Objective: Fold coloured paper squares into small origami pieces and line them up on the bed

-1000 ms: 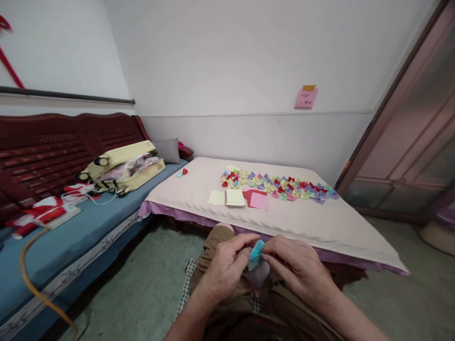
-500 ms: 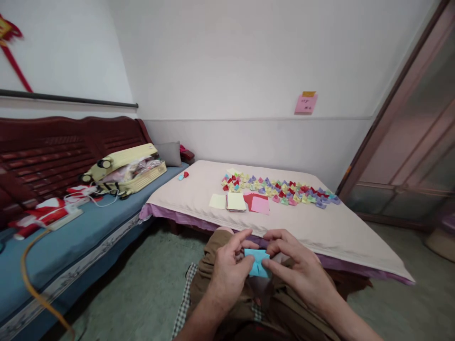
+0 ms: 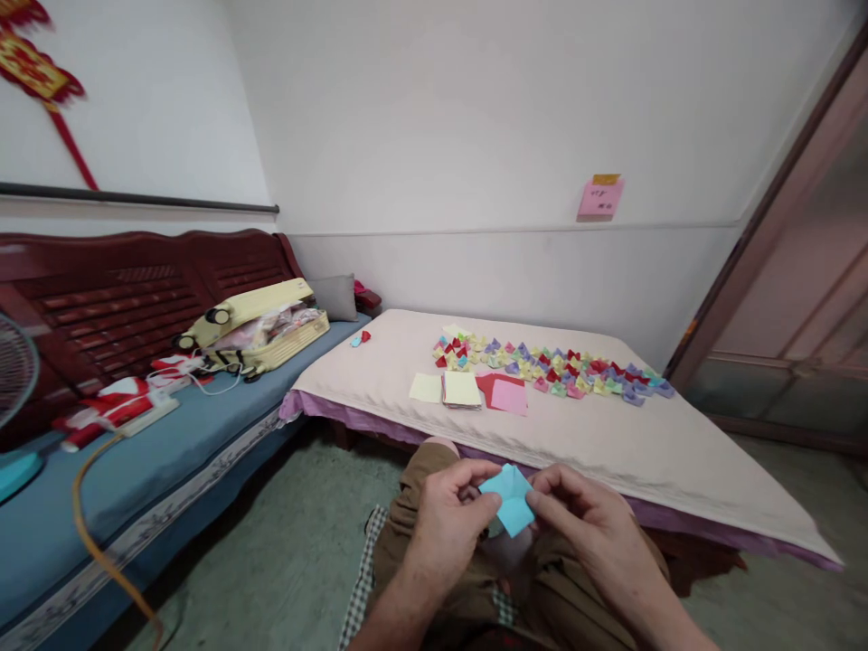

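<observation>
Both my hands hold a small light-blue folded paper [image 3: 510, 497] over my lap. My left hand [image 3: 448, 523] pinches its left side, and my right hand [image 3: 589, 530] pinches its right side. The paper is partly unfolded into a pointed shape. Ahead on the cloth-covered table [image 3: 610, 443] lie a yellow paper stack [image 3: 461, 389], a single pale yellow sheet [image 3: 425, 388], red and pink sheets [image 3: 505, 394] and a long band of several small folded paper pieces [image 3: 549, 363] in many colours.
A blue-cushioned wooden bench [image 3: 136, 443] runs along the left with an open yellow case [image 3: 261, 324], a red-and-white item [image 3: 112, 407] and an orange cable [image 3: 101, 551]. A fan [image 3: 14, 380] shows at the far left edge. A door frame [image 3: 766, 217] stands at the right.
The blue paper has been turned and opened out between my fingers, now showing a wider pointed face. The view has shifted slightly left, bringing the fan into sight.
</observation>
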Motion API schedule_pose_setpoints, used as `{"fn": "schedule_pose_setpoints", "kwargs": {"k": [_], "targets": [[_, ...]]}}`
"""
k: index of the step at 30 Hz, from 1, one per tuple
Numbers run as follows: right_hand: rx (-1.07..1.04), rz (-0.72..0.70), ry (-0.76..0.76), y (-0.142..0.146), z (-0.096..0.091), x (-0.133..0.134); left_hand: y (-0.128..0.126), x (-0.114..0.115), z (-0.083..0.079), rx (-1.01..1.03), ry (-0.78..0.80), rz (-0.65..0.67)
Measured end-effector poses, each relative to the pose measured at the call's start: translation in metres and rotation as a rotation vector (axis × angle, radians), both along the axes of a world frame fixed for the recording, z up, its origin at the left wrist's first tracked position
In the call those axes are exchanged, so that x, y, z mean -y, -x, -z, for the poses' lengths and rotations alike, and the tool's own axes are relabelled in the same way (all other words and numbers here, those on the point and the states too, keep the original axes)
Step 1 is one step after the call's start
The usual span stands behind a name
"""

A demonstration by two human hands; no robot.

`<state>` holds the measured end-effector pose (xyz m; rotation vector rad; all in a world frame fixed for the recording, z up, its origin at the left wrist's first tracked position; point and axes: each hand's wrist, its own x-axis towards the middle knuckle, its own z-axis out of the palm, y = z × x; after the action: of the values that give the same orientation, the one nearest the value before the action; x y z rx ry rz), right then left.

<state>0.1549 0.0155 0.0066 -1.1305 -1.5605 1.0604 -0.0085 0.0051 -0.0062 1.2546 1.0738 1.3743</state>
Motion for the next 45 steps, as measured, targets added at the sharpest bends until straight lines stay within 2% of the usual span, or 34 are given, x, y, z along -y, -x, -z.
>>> {"fn": "schedule_pose_setpoints", "kwargs": {"k": [5, 10, 15, 20, 23, 26, 30, 36, 40, 45], "targets": [[0.010, 0.010, 0.025, 0.001, 0.001, 0.002, -0.001, -0.002, 0.004, 0.152, 0.115, 0.089], [-0.021, -0.003, 0.040, 0.002, 0.000, 0.004, -0.001, -0.002, 0.005, 0.152, 0.168, 0.092], [-0.126, -0.083, -0.011, -0.001, 0.004, 0.004, -0.002, -0.002, 0.013, 0.194, 0.096, 0.012], [-0.189, -0.154, -0.092, -0.009, 0.008, 0.002, 0.000, 0.003, 0.011, 0.216, -0.022, 0.044], [-0.142, -0.149, -0.132, -0.011, 0.004, 0.004, 0.001, 0.006, 0.003, 0.148, -0.036, 0.065], [-0.081, -0.115, -0.178, -0.008, -0.003, 0.007, 0.000, 0.007, -0.003, 0.011, -0.054, -0.003], [-0.032, -0.025, -0.233, -0.001, -0.007, 0.009, -0.004, 0.006, -0.001, -0.054, -0.074, -0.072], [0.068, 0.082, -0.301, 0.001, -0.001, 0.008, -0.007, 0.008, 0.002, -0.083, -0.052, -0.111], [0.182, 0.060, -0.472, 0.000, 0.001, 0.006, -0.009, 0.011, 0.002, -0.251, -0.112, -0.189], [0.292, 0.081, -0.682, 0.002, 0.000, 0.008, -0.009, 0.012, 0.001, -0.424, -0.277, -0.248]]}}
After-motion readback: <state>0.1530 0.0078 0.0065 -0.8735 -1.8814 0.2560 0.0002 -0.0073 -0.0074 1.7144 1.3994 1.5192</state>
